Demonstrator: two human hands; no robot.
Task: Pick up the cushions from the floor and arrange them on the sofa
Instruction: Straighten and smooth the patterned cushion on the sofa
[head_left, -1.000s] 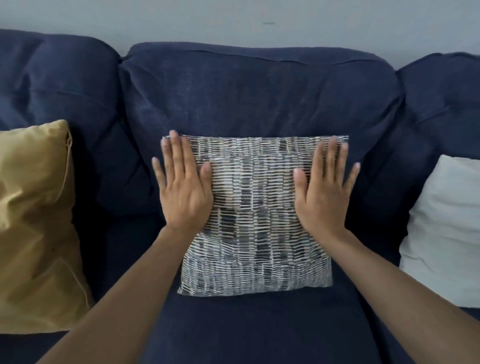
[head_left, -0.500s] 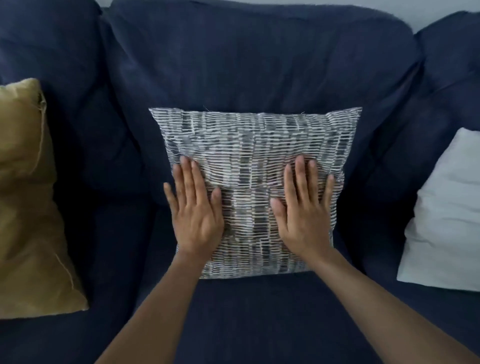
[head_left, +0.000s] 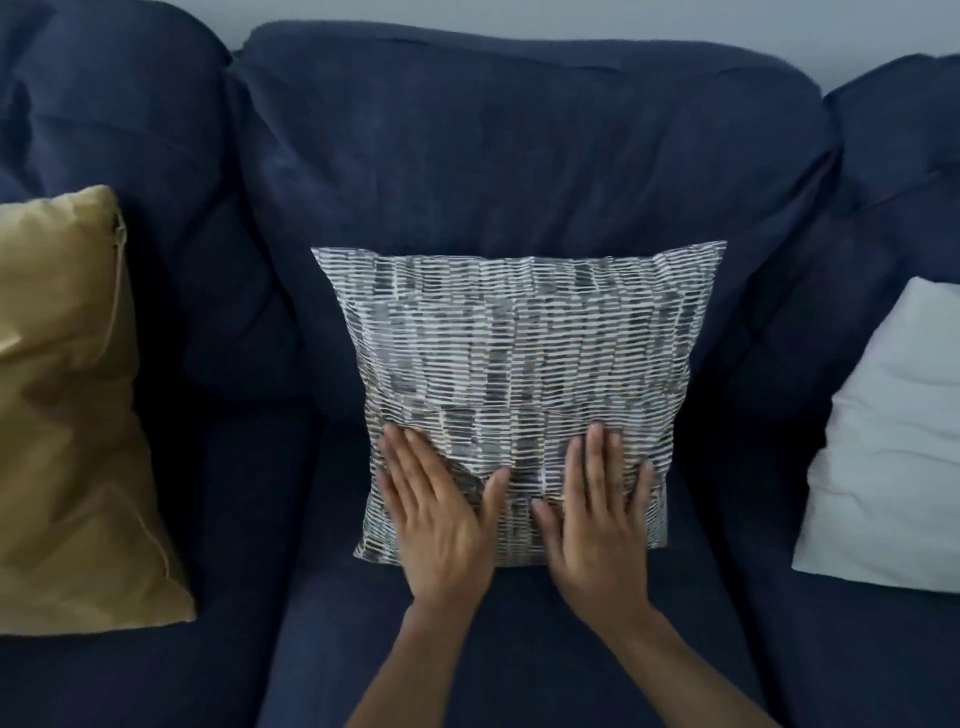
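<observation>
A grey-and-white patterned cushion leans against the middle backrest of the dark blue sofa. My left hand lies flat on the cushion's lower left part, fingers spread. My right hand lies flat on its lower right part, fingers together and pointing up. Neither hand grips the fabric. A mustard-yellow cushion stands on the left seat. A white cushion leans on the right seat.
The sofa's seat stretches dark blue in front of the patterned cushion. A pale wall shows above the backrest. The floor is out of view.
Both hands have slid down the patterned cushion from its upper corners to its lower edge. The cushion stays against the backrest.
</observation>
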